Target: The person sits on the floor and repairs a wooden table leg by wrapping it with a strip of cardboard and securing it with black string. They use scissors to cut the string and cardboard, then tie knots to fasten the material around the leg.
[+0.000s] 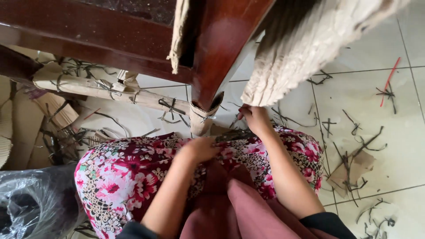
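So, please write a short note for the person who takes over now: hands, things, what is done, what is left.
Left hand: rests on the floral lap, fingers curled; I cannot tell if it holds anything.
Right hand: at the lower edge of the corrugated cardboard sheet, fingers on it.
Done: cardboard wrap tied round the foot of the wooden leg; the lower rail is wrapped and tied too.
Left: the leg above the wrap is bare wood. Strap offcuts lie on the tile floor.

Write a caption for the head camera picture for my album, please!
Two hands, left and right, work beside a cardboard-wrapped wooden furniture leg.
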